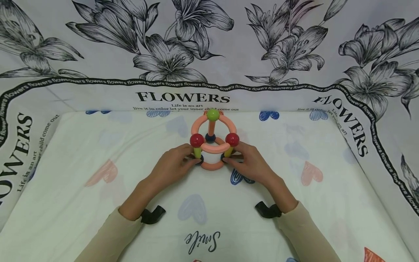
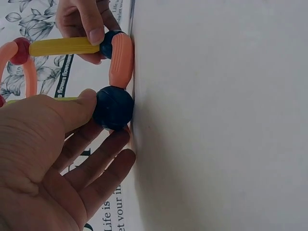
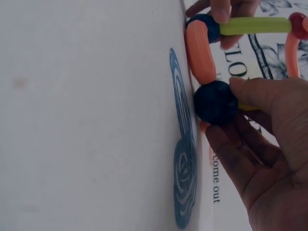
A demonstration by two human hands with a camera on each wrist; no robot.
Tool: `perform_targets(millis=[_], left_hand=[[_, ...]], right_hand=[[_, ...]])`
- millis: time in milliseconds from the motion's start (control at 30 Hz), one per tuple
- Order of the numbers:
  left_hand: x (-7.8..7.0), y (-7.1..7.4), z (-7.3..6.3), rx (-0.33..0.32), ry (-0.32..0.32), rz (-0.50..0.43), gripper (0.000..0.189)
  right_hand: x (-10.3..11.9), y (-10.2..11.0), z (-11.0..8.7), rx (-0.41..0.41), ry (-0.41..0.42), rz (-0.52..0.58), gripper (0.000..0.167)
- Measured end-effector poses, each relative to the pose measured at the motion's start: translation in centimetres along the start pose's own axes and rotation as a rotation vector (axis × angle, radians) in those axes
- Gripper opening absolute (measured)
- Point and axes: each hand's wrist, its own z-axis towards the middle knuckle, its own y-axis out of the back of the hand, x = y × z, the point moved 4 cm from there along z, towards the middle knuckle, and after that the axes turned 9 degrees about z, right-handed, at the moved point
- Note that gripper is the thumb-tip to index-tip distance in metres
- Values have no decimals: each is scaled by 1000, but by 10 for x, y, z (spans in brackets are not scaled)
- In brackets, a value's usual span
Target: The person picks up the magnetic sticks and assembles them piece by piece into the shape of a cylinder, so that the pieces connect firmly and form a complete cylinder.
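A toy frame of balls and rods stands on the bedsheet, with a green ball (image 1: 213, 114) on top and curved orange rods (image 1: 215, 148) forming rings. Two red balls (image 1: 196, 140) sit at mid-height, each above a yellow-green rod (image 1: 228, 152). My left hand (image 1: 171, 163) pinches the dark blue ball (image 2: 113, 107) at the lower left corner, thumb on one side and fingers on the other. Opposite it, my right hand (image 1: 253, 163) grips the matching dark blue ball (image 3: 215, 102) at the lower right. Another dark blue ball (image 1: 210, 138) shows at the back of the base.
The white sheet (image 1: 147, 240) is printed with hearts and the word Smile. Behind it and along the sides rises a flower-printed cloth (image 1: 242, 72) with a black lettered band. Black straps (image 1: 268, 210) are at both wrists, by the sleeve cuffs.
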Motion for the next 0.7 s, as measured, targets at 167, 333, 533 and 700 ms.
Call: perform_targets(millis=[167, 333, 533, 700], left_hand=[[0, -1, 0, -1, 6, 6, 19], [0, -1, 0, 9, 15, -12, 21], [1, -2, -1, 32, 51, -45, 20], [0, 0, 0, 28, 39, -19, 19]], right_hand=[[0, 0, 0, -10, -3, 8, 29], [-1, 0, 0, -13, -2, -3, 30], [-2, -1, -1, 8, 8, -9, 33], [1, 1, -1, 8, 17, -15, 32]])
